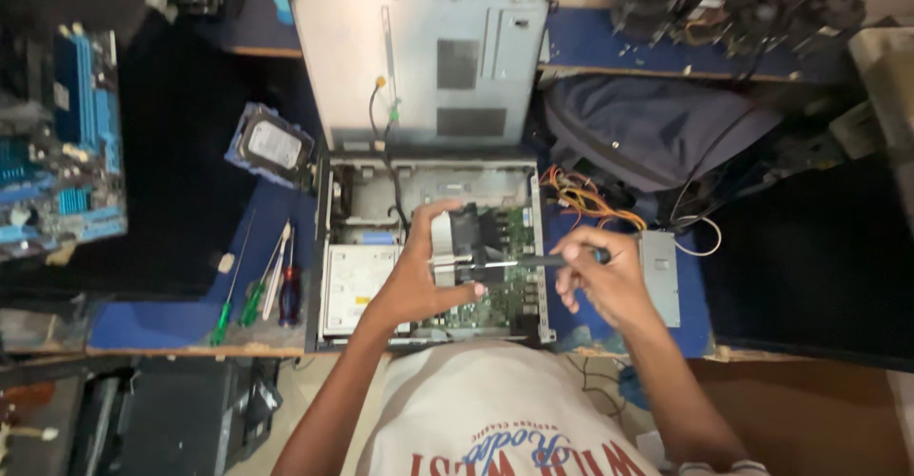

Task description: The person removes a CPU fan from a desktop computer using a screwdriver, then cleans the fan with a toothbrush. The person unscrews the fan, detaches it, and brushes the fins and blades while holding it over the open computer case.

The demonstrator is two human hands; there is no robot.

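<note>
An open desktop computer case (pixel 333 247) lies flat on the blue table, its grey lid (pixel 419 67) raised at the back. My left hand (pixel 419 271) grips the black cooler block with a ribbed metal side (pixel 462 238) over the green motherboard (pixel 505 305). My right hand (pixel 600 276) holds a screwdriver (pixel 533 262) by its dark handle, the shaft pointing left towards the cooler.
Three screwdrivers (pixel 262 290) lie left of the case. A hard drive (pixel 274 145) sits behind them. A blue motherboard (pixel 62 143) is at far left. A power supply (pixel 659 276) with orange-yellow wires (pixel 590 200), a dark bag (pixel 657 124) and several fans (pixel 733 5) lie right.
</note>
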